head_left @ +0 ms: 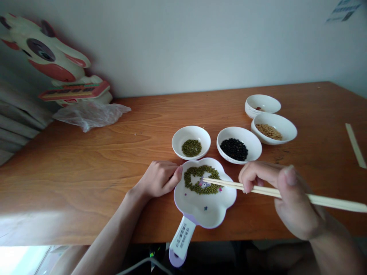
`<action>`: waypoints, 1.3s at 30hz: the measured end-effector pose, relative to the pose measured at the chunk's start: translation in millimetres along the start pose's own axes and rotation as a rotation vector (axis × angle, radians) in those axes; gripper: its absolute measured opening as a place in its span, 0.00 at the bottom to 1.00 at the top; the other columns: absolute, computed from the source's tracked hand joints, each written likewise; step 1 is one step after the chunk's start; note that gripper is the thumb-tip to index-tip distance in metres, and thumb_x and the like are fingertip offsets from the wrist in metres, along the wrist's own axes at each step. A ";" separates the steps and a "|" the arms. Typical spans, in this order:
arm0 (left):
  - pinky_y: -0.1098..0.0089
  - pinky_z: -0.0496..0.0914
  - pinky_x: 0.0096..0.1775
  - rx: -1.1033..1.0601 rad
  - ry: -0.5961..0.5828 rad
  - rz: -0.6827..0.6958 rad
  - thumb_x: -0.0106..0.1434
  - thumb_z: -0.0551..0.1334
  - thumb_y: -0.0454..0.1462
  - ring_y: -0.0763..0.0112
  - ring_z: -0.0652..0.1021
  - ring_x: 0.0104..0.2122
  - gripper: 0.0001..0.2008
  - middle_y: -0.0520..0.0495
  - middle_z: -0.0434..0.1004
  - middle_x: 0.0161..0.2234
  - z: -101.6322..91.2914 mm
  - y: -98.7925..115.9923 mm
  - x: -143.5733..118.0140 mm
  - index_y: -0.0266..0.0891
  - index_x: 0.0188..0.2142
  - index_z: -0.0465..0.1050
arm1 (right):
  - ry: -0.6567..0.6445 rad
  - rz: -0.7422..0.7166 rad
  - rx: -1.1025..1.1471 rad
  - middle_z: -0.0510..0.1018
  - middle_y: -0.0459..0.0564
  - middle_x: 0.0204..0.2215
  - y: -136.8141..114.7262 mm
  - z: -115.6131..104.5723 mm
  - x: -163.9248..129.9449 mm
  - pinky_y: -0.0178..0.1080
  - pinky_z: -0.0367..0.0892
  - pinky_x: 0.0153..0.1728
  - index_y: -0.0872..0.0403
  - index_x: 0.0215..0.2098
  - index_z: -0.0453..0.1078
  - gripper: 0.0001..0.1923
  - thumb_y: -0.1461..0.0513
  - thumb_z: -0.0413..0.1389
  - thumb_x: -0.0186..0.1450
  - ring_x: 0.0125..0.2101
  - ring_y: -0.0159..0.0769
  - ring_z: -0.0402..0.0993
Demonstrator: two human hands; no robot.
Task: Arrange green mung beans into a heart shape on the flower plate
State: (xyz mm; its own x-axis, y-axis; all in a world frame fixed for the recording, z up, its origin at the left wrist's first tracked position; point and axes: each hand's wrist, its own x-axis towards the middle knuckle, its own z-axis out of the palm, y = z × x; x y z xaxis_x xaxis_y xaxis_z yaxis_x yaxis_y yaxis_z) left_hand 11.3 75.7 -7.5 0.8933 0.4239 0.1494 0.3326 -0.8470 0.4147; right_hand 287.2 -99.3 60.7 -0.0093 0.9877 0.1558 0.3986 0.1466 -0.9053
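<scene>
My right hand (286, 191) grips a pair of pale chopsticks (266, 191), their tips close together over the middle of a flower-shaped dish with a handle (212, 215). Green mung beans (210, 172) form a rough ring in the dish, around a small printed picture. On the table at the dish's left rim rests my left hand (162, 177), fingers curled, its thumb against the rim; whether anything is inside the fingers is hidden. Just behind the dish is a white bowl (179, 142) with more mung beans. Beside it stands a white bowl of black beans (254, 147).
Farther right are a bowl of tan beans (289, 131) and a bowl with a few reddish bits (269, 105). A pale flat strip (355, 145) lies at the right. A cow toy (54, 57) and a clear plastic bag (91, 114) occupy the back left. The dish's handle overhangs the front edge.
</scene>
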 end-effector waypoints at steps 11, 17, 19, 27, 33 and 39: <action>0.71 0.62 0.31 -0.004 -0.023 -0.029 0.76 0.46 0.40 0.74 0.69 0.24 0.21 0.50 0.70 0.24 -0.5 -0.7 0.4 0.39 0.26 0.61 | -0.124 0.047 -0.037 0.73 0.48 0.30 0.0 10.0 3.7 0.42 0.60 0.34 0.50 0.33 0.66 0.35 0.39 0.27 0.72 0.32 0.38 0.69; 0.71 0.61 0.31 -0.017 -0.021 -0.033 0.76 0.46 0.40 0.74 0.69 0.24 0.21 0.51 0.69 0.24 -1.6 1.5 0.2 0.38 0.26 0.61 | -0.135 0.030 -0.069 0.74 0.49 0.30 -3.5 10.9 5.5 0.42 0.60 0.32 0.50 0.32 0.66 0.33 0.41 0.29 0.73 0.30 0.38 0.68; 0.71 0.61 0.31 -0.017 -0.018 -0.033 0.76 0.47 0.40 0.74 0.68 0.24 0.21 0.51 0.69 0.24 -1.7 1.9 0.2 0.38 0.26 0.61 | -0.122 0.024 -0.077 0.74 0.49 0.29 -6.1 10.4 6.1 0.43 0.60 0.32 0.50 0.32 0.67 0.32 0.42 0.30 0.73 0.30 0.38 0.68; 0.71 0.60 0.31 -0.023 -0.017 -0.019 0.76 0.47 0.40 0.75 0.67 0.24 0.20 0.52 0.68 0.24 0.0 -0.3 -0.5 0.38 0.26 0.60 | -0.057 -0.039 -0.032 0.74 0.49 0.29 -1.0 12.8 3.0 0.42 0.59 0.32 0.50 0.31 0.67 0.32 0.44 0.31 0.74 0.30 0.37 0.69; 0.72 0.60 0.30 -0.005 -0.012 -0.025 0.76 0.47 0.40 0.76 0.66 0.23 0.21 0.52 0.68 0.23 -0.3 0.5 0.1 0.38 0.26 0.60 | 0.015 -0.035 0.006 0.73 0.48 0.27 -0.3 4.9 4.4 0.42 0.61 0.36 0.49 0.30 0.69 0.34 0.41 0.31 0.73 0.31 0.39 0.70; 0.71 0.60 0.30 0.011 0.000 -0.014 0.76 0.47 0.40 0.75 0.66 0.23 0.21 0.51 0.69 0.24 -0.2 0.3 0.7 0.38 0.26 0.61 | 0.204 -0.060 -0.033 0.77 0.49 0.28 -5.8 -2.2 19.8 0.45 0.61 0.42 0.47 0.26 0.71 0.39 0.38 0.27 0.71 0.35 0.44 0.72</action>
State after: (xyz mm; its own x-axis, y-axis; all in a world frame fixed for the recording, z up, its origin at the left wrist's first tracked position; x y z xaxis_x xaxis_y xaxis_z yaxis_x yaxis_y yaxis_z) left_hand 12.0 75.8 -7.1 0.8886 0.4355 0.1443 0.3478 -0.8446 0.4071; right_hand 286.7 -80.8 70.0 0.1502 0.9454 0.2892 0.4326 0.2001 -0.8791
